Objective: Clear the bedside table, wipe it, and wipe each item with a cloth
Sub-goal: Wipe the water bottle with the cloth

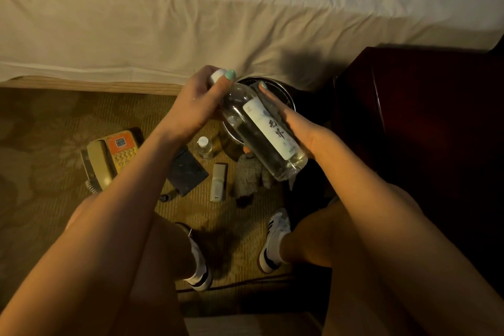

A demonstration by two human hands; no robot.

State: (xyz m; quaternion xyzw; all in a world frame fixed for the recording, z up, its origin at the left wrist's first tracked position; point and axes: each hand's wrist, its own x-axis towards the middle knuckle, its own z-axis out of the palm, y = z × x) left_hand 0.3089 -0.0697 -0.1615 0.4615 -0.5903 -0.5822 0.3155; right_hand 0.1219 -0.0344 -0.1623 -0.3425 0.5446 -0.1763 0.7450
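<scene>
I hold a clear plastic water bottle (261,131) with a white label, tilted, its cap end up-left. My left hand (196,101) grips the neck and white cap. My right hand (283,120) curls round the bottle's body from the right. On the carpet below lie a beige and orange telephone (109,157), a dark flat pad (188,169), a small clear bottle (204,147), a white remote (218,181) and a grey cloth (249,174). The dark red bedside table (425,106) stands at the right.
A dark round bin (283,95) sits behind the bottle, between the bed and the table. The bed (218,16) with a white sheet fills the top. My knees and two black and white shoes (274,240) are below.
</scene>
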